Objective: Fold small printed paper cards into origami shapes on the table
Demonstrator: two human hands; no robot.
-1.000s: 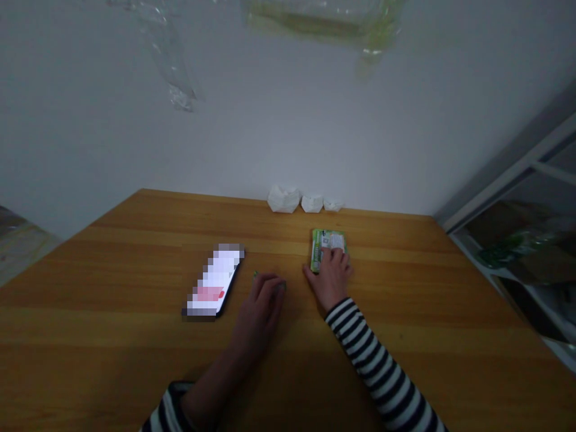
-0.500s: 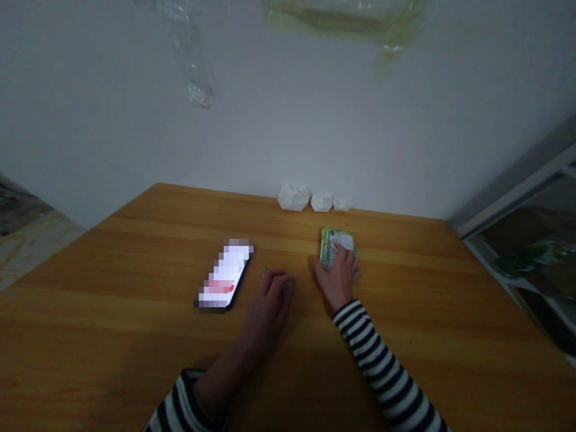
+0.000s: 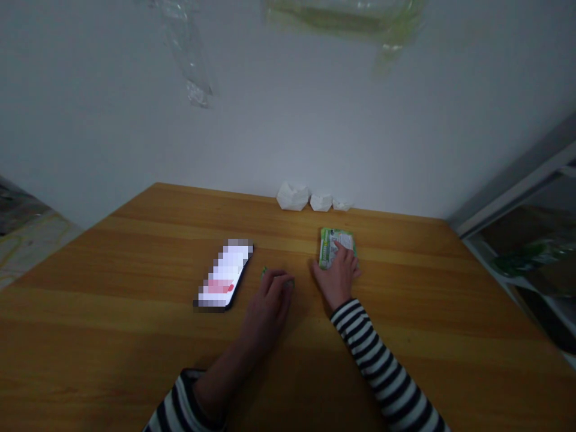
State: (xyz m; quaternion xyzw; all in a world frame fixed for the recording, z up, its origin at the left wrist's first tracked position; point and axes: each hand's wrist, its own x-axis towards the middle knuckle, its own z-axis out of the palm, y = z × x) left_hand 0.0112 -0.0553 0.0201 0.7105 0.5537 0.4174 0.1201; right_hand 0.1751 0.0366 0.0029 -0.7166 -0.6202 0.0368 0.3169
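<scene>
A flat green-and-white packet (image 3: 329, 255) with small print lies on the wooden table. My right hand (image 3: 338, 276) rests on its lower right part, the fingers lying over the top face and the thumb spread out to the left. To the left, my left hand (image 3: 270, 303) is on the table with its fingers curled together over a small green thing (image 3: 264, 273). Only bits of green show at the edges of those fingers, so its kind is hidden. Beyond the left hand lies a phone (image 3: 227, 273) with a lit, blurred screen.
Three white crumpled paper pieces (image 3: 293, 197) stand in a row along the back edge, against the wall (image 3: 252, 120). The wooden table (image 3: 112, 282) reaches out to both sides. At the right is a shelf-like frame (image 3: 517, 192) with a green thing inside.
Both hands stay almost where they were, as do the packet and the phone. The whole view has shifted very slightly.
</scene>
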